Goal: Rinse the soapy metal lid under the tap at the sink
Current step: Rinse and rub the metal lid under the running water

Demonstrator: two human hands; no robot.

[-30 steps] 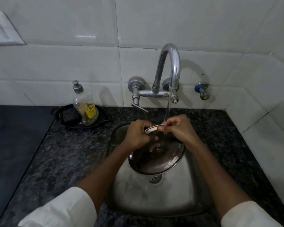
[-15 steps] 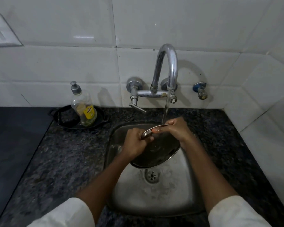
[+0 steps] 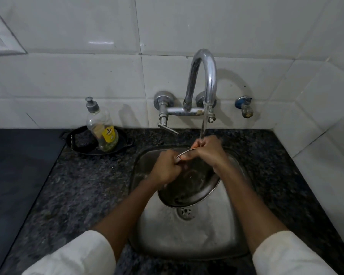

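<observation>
Head view showed the metal lid (image 3: 189,185) held tilted over the steel sink (image 3: 187,235), its far rim raised toward the tap (image 3: 204,76) and its near edge hanging just above the drain (image 3: 185,213). The left hand (image 3: 167,167) was clamped on the upper rim, and the right hand (image 3: 209,151) was closed around the rim beside it, directly under the running stream.

The lid was probably slick with soap and gripped only along one edge, so a loosened hold could have let it slide down and clatter into the basin. Water struck the right hand's knuckles rather than the lid's face, so suds lower on the lid might have stayed unrinsed. Splash could also have reached the granite counter (image 3: 87,185) or the white sleeves (image 3: 77,255).

Compared with a second earlier, the lid sat steeper and further back, uncovering the drain, and the right hand had risen into the stream. The dish soap bottle (image 3: 101,126) stood unchanged in its black pan (image 3: 75,141).
</observation>
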